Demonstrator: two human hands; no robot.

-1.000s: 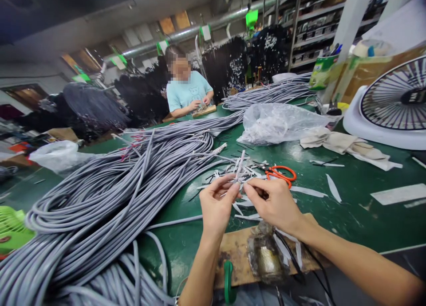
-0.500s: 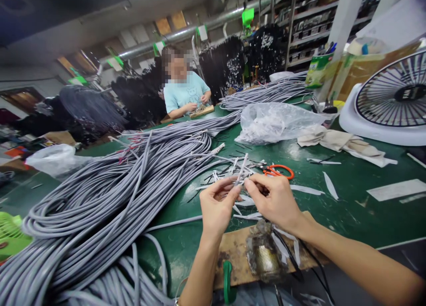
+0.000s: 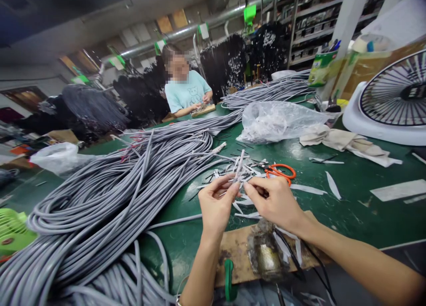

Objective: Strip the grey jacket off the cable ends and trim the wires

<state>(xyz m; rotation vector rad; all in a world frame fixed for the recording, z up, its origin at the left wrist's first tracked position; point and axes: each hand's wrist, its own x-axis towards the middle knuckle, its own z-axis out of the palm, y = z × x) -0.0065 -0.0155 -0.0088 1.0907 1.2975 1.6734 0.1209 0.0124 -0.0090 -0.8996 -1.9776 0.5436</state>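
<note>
My left hand is closed, with thumb and fingers pinching around a pale grey strip-like piece that stands up above the fingertips. A grey cable runs in from the left and passes behind my left wrist. Close against it, the thumb and forefinger of my right hand are pinched together at the same spot; what lies between them is too small to make out. Scraps of white strip and black bits lie just beyond both hands. Orange-handled scissors lie open behind my right hand.
Coiled grey cables cover the left. A plastic bag, cloth gloves and a fan stand at right. Below my hands is a wooden board with a metal fixture and green clamp. A co-worker sits opposite.
Both hands stay pinched together at nearly the same place, with only a slight shift of the fingers. The view has swung a little, and the co-worker's hands have moved slightly.
</note>
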